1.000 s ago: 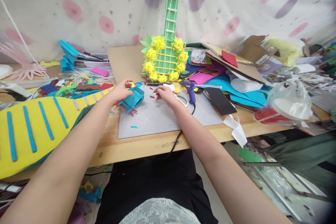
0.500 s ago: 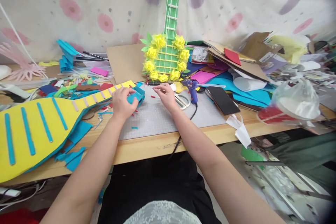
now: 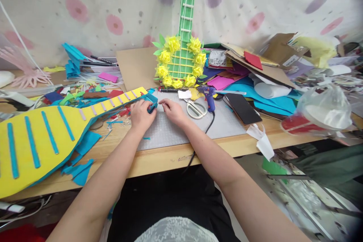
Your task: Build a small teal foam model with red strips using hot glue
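A yellow and blue craft guitar (image 3: pixel 39 136) lies along the left side of the table, its neck pointing toward the mat. Its blue headstock (image 3: pixel 150 99) carries a small red peg on top. My left hand (image 3: pixel 142 115) is closed around the near side of this headstock, fingers curled against it. Just to the right, my right hand (image 3: pixel 172 110) has its fingertips pinched together close to the headstock; whatever is between them is hidden. Scissors (image 3: pixel 196 110) lie right of that hand, beside a purple glue gun (image 3: pixel 209 98).
A green craft guitar with yellow paper flowers (image 3: pixel 181 64) leans against the wall covering at the back. Paper scraps are heaped at left, card and coloured sheets at right. A phone (image 3: pixel 242 108) and a bagged tub (image 3: pixel 314 109) sit on the right. The grey mat (image 3: pixel 224 124) spans the middle.
My right hand has moved left and down, close to the headstock, uncovering the scissors. My left hand has shifted slightly right, fingers curled more. The small red stick by my right fingers no longer shows.
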Demonstrator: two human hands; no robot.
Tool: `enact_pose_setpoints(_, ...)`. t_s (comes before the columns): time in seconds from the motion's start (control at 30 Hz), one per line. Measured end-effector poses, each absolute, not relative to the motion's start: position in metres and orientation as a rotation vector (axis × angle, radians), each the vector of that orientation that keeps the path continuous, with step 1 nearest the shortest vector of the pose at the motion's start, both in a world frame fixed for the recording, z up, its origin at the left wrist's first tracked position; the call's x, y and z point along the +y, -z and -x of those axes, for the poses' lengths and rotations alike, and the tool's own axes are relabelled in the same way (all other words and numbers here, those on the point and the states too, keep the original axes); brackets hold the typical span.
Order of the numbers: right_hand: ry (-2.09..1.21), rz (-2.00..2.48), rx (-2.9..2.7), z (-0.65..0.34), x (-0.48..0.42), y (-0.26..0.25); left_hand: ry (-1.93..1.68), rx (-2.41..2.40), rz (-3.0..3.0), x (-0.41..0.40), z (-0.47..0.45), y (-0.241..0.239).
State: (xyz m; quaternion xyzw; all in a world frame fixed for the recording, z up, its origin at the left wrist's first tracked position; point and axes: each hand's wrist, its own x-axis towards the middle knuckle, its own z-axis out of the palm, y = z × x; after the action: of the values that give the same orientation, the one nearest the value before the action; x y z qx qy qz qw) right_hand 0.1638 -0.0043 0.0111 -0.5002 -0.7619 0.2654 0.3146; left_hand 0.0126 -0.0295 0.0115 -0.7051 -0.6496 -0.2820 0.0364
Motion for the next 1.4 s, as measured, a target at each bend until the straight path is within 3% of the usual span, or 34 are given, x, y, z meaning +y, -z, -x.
enact_pose_setpoints(1.4,-0.702,1.378,-1.993,-0.1533,-0.0067,-0.0046,0.972,-2.070,2.106,-0.0275,-0.0222,-0.0130)
